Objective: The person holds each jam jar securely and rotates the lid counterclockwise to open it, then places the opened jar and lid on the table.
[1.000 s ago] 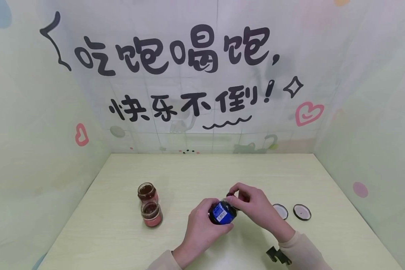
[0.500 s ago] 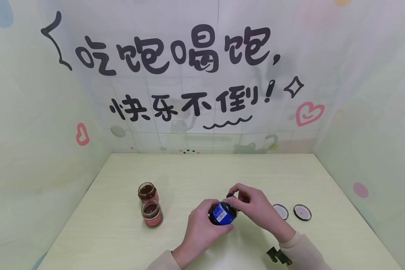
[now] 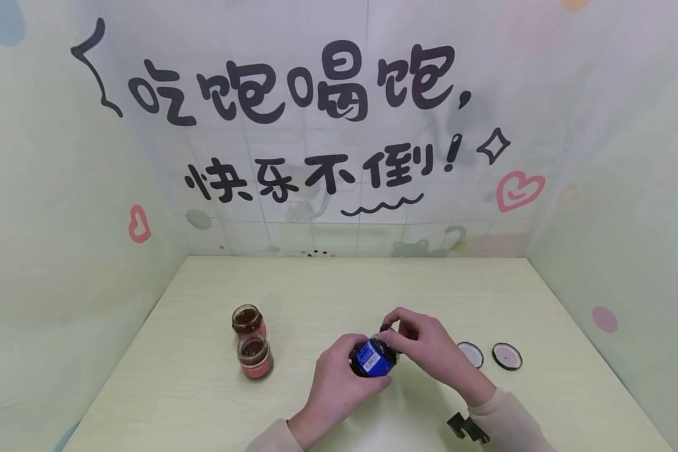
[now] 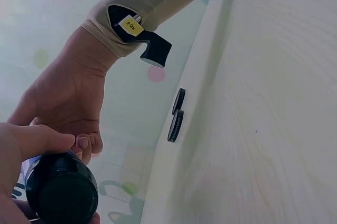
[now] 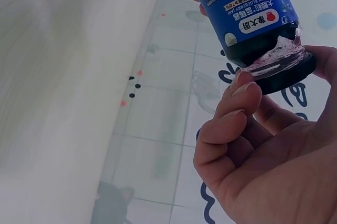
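Note:
My left hand (image 3: 338, 370) grips a blueberry jam jar (image 3: 375, 358) with a blue label, tilted above the table. In the right wrist view the jar's dark lid (image 5: 288, 78) sits at its lower end. A torn-looking clear wrap (image 5: 276, 56), streaked purplish, lies around the neck beside the lid. My right hand (image 3: 424, 342) pinches the lid's rim between thumb and fingertips. From the left wrist view, the jar's dark round base (image 4: 66, 197) faces the camera, and the lid is hidden behind it.
Two lidless jars of dark red content, the rear jar (image 3: 248, 321) and front jar (image 3: 255, 361), stand on the left of the table (image 3: 164, 402). Two loose lids, one (image 3: 471, 355) partly behind my right wrist and another (image 3: 506, 356), lie on the right. Printed curtains surround the table.

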`<state>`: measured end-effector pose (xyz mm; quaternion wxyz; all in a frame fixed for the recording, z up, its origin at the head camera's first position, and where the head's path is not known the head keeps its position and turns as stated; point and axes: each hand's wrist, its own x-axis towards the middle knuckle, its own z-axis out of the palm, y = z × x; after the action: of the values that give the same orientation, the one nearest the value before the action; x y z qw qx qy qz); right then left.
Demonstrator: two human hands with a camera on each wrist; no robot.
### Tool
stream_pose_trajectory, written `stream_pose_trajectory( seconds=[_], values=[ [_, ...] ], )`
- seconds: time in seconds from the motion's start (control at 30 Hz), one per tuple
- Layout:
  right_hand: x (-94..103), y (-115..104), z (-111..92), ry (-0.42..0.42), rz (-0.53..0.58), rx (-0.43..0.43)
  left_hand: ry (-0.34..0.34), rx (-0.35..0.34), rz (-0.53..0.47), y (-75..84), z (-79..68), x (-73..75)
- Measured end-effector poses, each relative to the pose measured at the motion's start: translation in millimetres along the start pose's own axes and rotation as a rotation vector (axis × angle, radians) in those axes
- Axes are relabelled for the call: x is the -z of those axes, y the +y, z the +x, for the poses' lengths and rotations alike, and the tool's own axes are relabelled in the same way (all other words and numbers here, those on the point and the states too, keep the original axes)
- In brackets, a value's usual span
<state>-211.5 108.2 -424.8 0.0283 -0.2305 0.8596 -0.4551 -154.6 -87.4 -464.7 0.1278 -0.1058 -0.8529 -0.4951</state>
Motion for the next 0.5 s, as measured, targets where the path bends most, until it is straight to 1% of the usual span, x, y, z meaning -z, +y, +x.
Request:
stream_pose_trajectory(
  seconds=[0.3,0.4,0.5],
  values=[
    [4.4,-0.1,0.1,-0.041,-0.008,-0.012,-0.009,0.011,0.010,-0.1,-1.4,1.0],
    [7.3,-1.1,-0.8,-0.057,0.001,-0.031,-0.011,0.015,0.005,-1.1,-2.0,1.2],
    [9.2,-1.4,-1.5,-0.053,0.002,-0.059,-0.006,0.008,0.013,-1.8,-2.0,1.5]
  ],
)
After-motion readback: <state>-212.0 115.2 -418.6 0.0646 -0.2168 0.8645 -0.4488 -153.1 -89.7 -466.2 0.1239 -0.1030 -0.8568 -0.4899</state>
